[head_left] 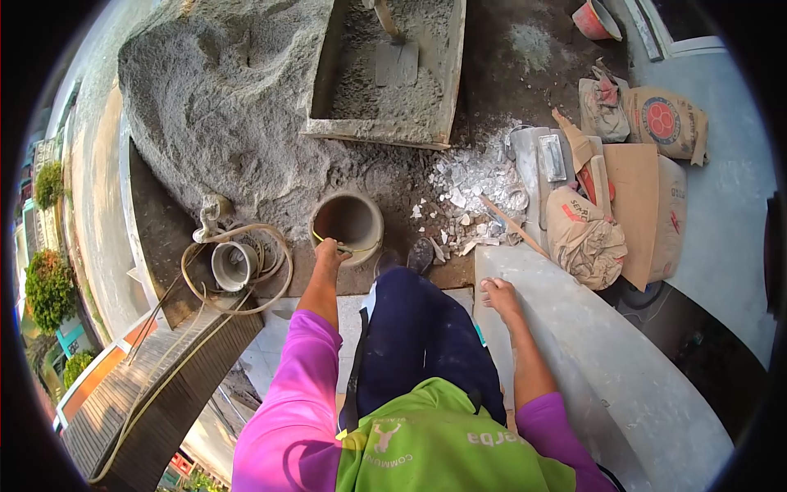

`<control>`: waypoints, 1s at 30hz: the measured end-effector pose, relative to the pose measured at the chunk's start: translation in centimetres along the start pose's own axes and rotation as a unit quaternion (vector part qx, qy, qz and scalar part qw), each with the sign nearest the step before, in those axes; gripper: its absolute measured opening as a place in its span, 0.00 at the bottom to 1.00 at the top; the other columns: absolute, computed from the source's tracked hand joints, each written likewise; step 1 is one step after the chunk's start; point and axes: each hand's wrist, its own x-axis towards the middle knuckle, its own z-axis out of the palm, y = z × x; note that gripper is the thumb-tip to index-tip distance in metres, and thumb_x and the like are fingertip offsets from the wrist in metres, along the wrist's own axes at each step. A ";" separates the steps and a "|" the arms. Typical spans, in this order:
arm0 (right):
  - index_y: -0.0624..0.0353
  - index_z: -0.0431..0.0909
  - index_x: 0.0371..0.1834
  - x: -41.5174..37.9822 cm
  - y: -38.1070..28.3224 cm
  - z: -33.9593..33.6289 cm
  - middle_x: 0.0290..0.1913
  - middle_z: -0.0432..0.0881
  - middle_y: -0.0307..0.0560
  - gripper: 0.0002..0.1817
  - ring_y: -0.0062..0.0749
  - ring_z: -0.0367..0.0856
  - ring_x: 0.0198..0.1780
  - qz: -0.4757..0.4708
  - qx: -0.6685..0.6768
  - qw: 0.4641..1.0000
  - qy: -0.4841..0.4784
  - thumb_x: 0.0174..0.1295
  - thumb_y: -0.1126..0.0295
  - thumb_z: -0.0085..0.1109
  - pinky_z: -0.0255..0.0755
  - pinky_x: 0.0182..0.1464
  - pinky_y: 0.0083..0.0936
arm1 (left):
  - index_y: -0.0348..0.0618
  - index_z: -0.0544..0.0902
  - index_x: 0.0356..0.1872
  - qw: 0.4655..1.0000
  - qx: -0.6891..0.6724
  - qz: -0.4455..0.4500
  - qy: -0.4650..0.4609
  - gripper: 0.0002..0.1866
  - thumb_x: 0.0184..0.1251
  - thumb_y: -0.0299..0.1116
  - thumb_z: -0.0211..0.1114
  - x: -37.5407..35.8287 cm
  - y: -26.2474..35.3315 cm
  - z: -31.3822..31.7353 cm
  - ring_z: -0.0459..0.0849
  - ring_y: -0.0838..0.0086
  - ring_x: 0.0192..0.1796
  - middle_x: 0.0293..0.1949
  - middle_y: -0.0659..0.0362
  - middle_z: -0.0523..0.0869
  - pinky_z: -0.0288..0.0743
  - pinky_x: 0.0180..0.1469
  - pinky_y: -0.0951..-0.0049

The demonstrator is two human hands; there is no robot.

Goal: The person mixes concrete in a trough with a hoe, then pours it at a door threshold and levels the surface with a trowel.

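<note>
My left hand (329, 251) is closed around the thin yellow handle of a grey, mortar-stained bucket (375, 220). The bucket stands just ahead of my feet, and only bare inner walls show inside it. Beside my right leg, my right hand (499, 297) hangs loosely over the edge of a pale slab (566, 328), fingers slightly bent and holding nothing. Past the bucket lies a wooden mixing trough (377, 129) with wet grey mortar, and a hoe (398, 64) rests in it.
A large heap of grey sand (221, 107) fills the left. Below it are a looped hose (280, 256) and a small pail (232, 266). White rubble (467, 184) litters the ground. Paper cement bags (584, 239) and cardboard (631, 205) lie right, with a red bucket (593, 21) beyond.
</note>
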 end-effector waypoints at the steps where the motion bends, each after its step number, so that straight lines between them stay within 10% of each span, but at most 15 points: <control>1: 0.62 0.82 0.55 0.4 -1.6 -0.6 0.44 0.86 0.46 0.18 0.30 0.85 0.37 -0.012 -0.003 1.000 0.008 0.69 0.62 0.56 0.81 0.38 0.27 | 0.27 0.73 0.55 1.000 -0.007 -0.017 0.012 0.16 0.69 0.22 0.48 0.8 0.0 0.0 0.84 0.40 0.50 0.49 0.38 0.80 0.78 0.52 0.28; 6: 0.62 0.82 0.56 2.3 -6.5 -2.9 0.44 0.86 0.46 0.19 0.28 0.84 0.36 -0.068 0.007 0.998 0.011 0.69 0.60 0.55 0.81 0.38 0.26 | 0.25 0.64 0.67 0.994 0.087 0.039 0.057 0.27 0.69 0.30 0.49 3.1 -1.2 -2.8 0.77 0.34 0.61 0.60 0.34 0.75 0.64 0.65 0.23; 11: 0.62 0.82 0.55 3.5 -12.2 -4.2 0.43 0.86 0.44 0.20 0.25 0.82 0.35 -0.099 -0.044 0.994 0.002 0.69 0.60 0.55 0.80 0.36 0.24 | 0.37 0.75 0.65 0.954 0.212 0.135 0.163 0.25 0.67 0.32 0.56 1.3 3.3 -2.3 0.86 0.53 0.51 0.52 0.47 0.85 0.80 0.46 0.48; 18: 0.65 0.84 0.50 8.9 -24.3 -3.2 0.29 0.82 0.47 0.20 0.29 0.80 0.26 -0.135 -0.125 0.983 -0.006 0.66 0.58 0.60 0.76 0.33 0.31 | 0.40 0.79 0.63 0.954 0.133 0.203 -0.175 0.25 0.80 0.49 0.51 -14.1 18.4 6.5 0.85 0.59 0.57 0.57 0.49 0.84 0.79 0.56 0.58; 25: 0.67 0.85 0.42 10.8 -40.5 -0.9 0.25 0.82 0.51 0.21 0.34 0.82 0.26 -0.245 -0.173 0.954 -0.017 0.65 0.56 0.59 0.75 0.36 0.35 | 0.38 0.86 0.55 0.893 0.104 0.372 -0.231 0.33 0.79 0.60 0.48 -25.7 34.4 21.0 0.86 0.66 0.53 0.51 0.53 0.88 0.76 0.53 0.67; 30: 0.66 0.84 0.49 13.2 -47.9 0.2 0.37 0.86 0.44 0.21 0.27 0.83 0.30 -0.269 -0.233 0.933 -0.050 0.68 0.57 0.59 0.79 0.34 0.27 | 0.34 0.84 0.54 0.832 0.187 0.492 -0.175 0.33 0.77 0.59 0.51 -30.7 42.6 30.8 0.84 0.53 0.56 0.51 0.42 0.87 0.74 0.58 0.60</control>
